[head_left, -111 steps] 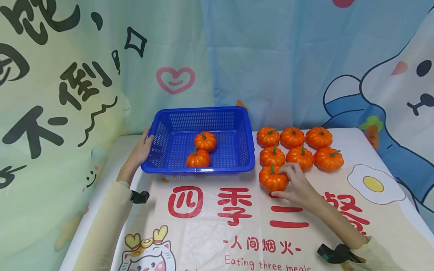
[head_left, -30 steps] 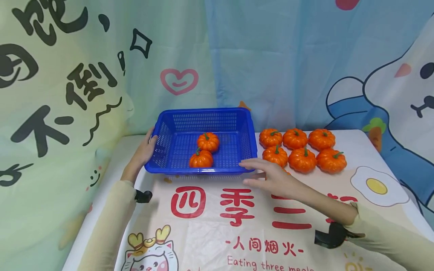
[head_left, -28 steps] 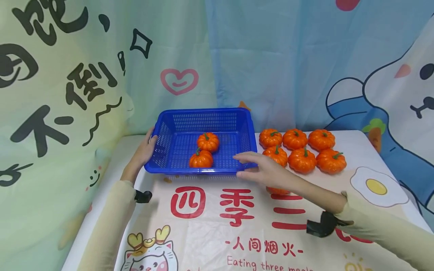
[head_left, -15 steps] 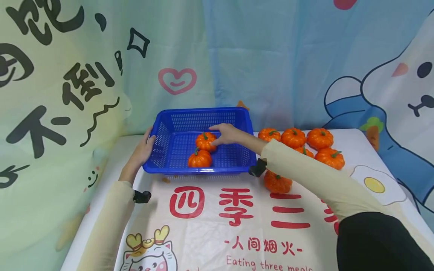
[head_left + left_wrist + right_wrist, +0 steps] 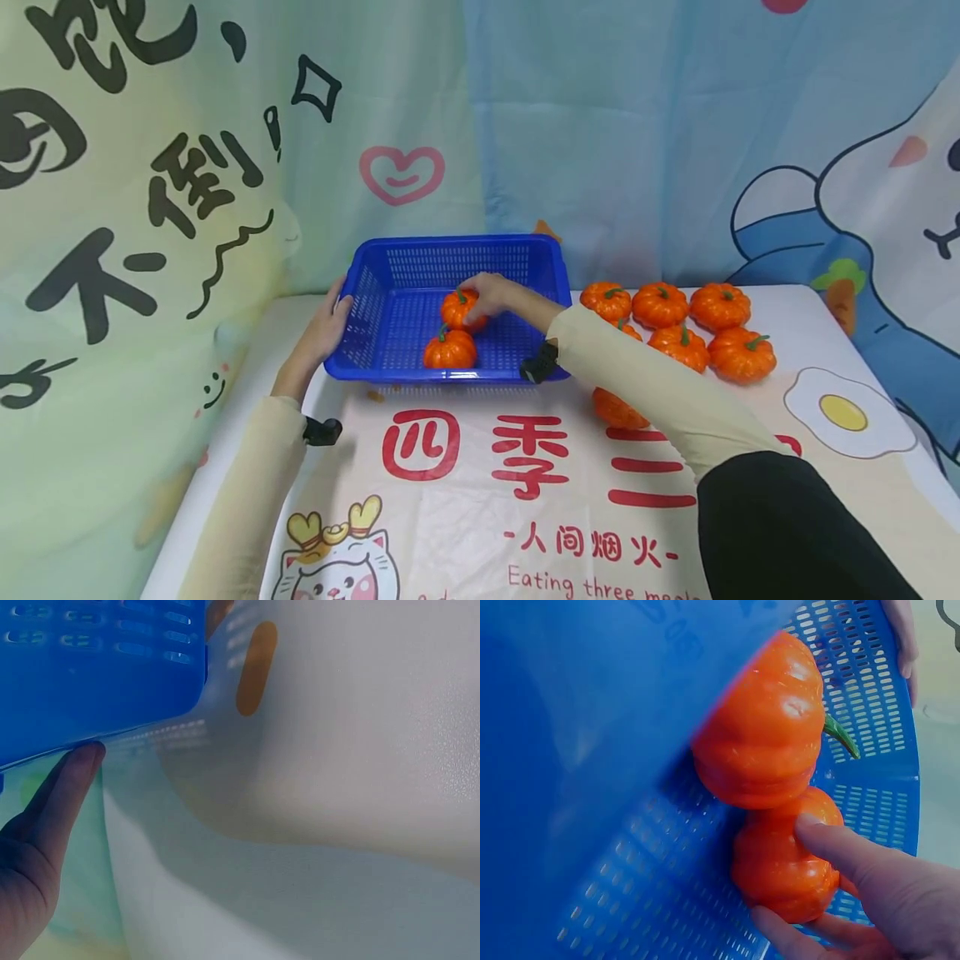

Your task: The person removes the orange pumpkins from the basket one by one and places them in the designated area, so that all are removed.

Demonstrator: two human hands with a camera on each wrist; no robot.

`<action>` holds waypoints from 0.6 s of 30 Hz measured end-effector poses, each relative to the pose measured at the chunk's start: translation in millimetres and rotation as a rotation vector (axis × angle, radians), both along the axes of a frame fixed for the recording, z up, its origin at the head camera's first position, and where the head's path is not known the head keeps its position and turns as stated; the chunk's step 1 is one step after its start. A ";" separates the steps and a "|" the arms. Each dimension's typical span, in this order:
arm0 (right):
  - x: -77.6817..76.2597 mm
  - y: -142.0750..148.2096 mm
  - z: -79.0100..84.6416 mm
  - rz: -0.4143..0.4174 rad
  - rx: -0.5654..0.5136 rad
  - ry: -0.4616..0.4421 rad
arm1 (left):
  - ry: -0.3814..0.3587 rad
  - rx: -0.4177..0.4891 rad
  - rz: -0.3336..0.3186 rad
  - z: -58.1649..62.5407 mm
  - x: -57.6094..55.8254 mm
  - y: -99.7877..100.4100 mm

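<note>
A blue plastic basket [image 5: 390, 375] stands at the back of the table with two small orange pumpkins inside. My right hand [image 5: 492, 293] reaches into it and grips the rear pumpkin [image 5: 456, 308]; in the right wrist view the thumb [image 5: 840, 844] lies on one side and fingers on the other. The front pumpkin [image 5: 450, 350], with a green stem, sits against it. At the basket's left side, my left hand [image 5: 324, 329] rests along the outer wall with fingers extended. In the left wrist view a fingertip [image 5: 88, 754] touches the basket's edge.
Several pumpkins stand in rows right of the basket, such as a back one [image 5: 720, 306]. Another pumpkin [image 5: 617, 408] sits in front of them, partly covered by my right sleeve [image 5: 645, 375]. A printed cloth [image 5: 465, 533] covers the table; a curtain [image 5: 585, 125] hangs behind.
My right hand has left the front pumpkin on the table, moved left over the basket's rim, and closed on the rear pumpkin inside. My left hand has stayed at the basket's side.
</note>
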State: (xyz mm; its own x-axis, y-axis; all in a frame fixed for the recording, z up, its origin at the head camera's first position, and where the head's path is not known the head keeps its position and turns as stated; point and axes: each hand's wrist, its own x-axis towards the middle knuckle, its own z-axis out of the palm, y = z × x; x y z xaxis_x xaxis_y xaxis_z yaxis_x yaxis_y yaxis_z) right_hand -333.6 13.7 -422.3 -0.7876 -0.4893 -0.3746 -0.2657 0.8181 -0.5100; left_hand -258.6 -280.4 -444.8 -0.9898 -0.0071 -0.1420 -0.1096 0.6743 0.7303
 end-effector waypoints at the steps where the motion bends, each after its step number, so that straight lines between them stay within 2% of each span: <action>1: -0.5 -0.2 0.5 0.001 0.004 0.003 | 0.003 -0.003 0.002 0.1 -0.2 0.3; 7: 6.3 4.4 10.9 -0.071 -0.022 0.027 | -0.011 -0.003 0.001 -2.8 0.8 4.6; 10: 18.1 11.5 25.4 -0.083 -0.094 0.043 | -0.009 0.005 -0.001 -4.3 1.6 5.2; 13: 32.1 22.3 40.6 -0.059 -0.143 0.050 | 0.007 0.012 -0.002 -3.8 1.4 3.9; 18: 55.9 45.5 52.8 -0.045 -0.166 0.074 | 0.010 0.001 -0.005 -0.8 0.1 0.1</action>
State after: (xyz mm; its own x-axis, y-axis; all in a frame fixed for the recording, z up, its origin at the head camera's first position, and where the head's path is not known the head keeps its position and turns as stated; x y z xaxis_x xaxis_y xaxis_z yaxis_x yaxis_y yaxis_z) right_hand -277.7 59.2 -369.6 -0.8327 -0.5029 -0.2317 -0.2723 0.7362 -0.6195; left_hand -258.5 -280.3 -445.6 -0.9912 -0.0018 -0.1324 -0.0990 0.6742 0.7319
